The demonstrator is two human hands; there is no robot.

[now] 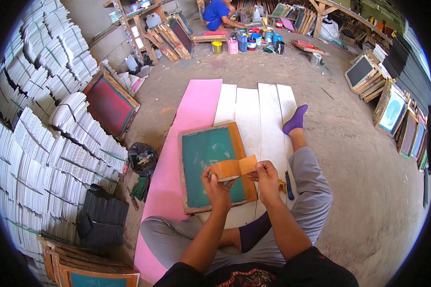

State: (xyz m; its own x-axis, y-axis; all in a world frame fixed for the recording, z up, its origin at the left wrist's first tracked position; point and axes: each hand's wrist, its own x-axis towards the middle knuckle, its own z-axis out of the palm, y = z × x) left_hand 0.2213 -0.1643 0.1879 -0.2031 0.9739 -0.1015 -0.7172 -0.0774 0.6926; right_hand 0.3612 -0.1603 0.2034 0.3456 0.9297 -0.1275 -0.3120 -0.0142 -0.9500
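My left hand [217,191] grips a roll of orange-brown packing tape [225,169] from its left side. A short strip of tape [247,164] stands out from the roll, its free end pinched by my right hand [267,178]. Both hands are above a screen-printing frame [194,152] with a green mesh and pale marks. Along the frame's right side runs a band of the same orange-brown tape [237,141]. To the right of my hands lie a blue-handled tool [289,186] and a crumpled bit of tape [282,187].
The frame lies on pink [201,103] and white sheets [246,107] between my legs. Tall stacks of white sheets [38,138] and a black plastic bag [142,158] stand left. Paint cans [251,44] and a crouching person [217,14] are ahead; screen frames [391,109] lean at right.
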